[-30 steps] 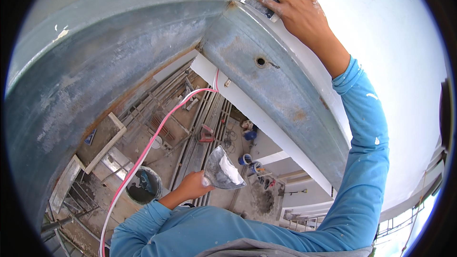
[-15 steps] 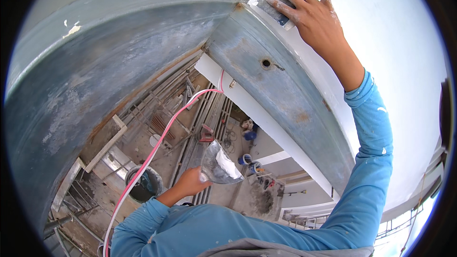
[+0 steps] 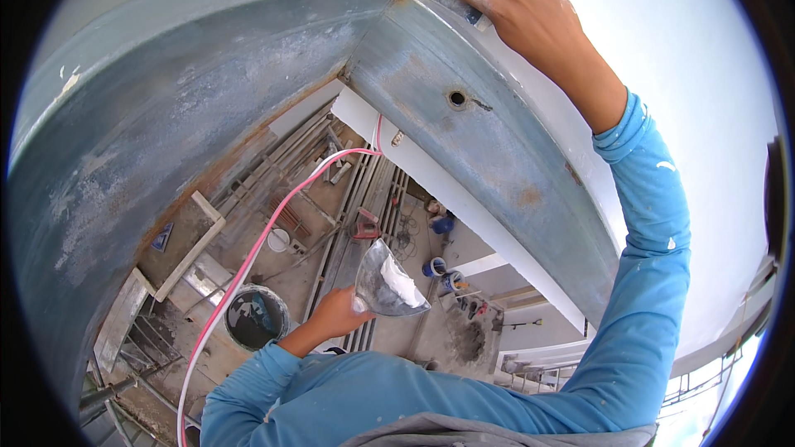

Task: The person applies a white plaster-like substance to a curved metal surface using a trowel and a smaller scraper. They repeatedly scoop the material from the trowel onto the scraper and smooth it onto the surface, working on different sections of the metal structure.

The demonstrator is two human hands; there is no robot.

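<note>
My left hand [image 3: 334, 314] is closed around the handle of a broad putty knife [image 3: 370, 285] in front of my body. A thick lump of white putty [image 3: 401, 283] sits on its grey blade. High on the right, my right hand [image 3: 538, 21] spreads its dusty fingers over a flat scraper blade [image 3: 454, 7], pressing it against the white wall [image 3: 687, 74]. The blade lies at the wall's edge, beside the corner of a grey metal beam [image 3: 497, 149]. My fingers and the upper picture edge hide part of that blade.
A second curved grey beam [image 3: 199, 74] spans the left. Below hangs a pink-and-white hose [image 3: 276, 219]. On the lower level are a large bucket [image 3: 257, 319] with grey liquid, long pipes [image 3: 352, 182], and small blue buckets [image 3: 435, 266].
The whole view has shifted a little, carrying the beams up and left. My right hand sits higher in the picture, still on the blade. My left hand keeps its grip on the putty knife.
</note>
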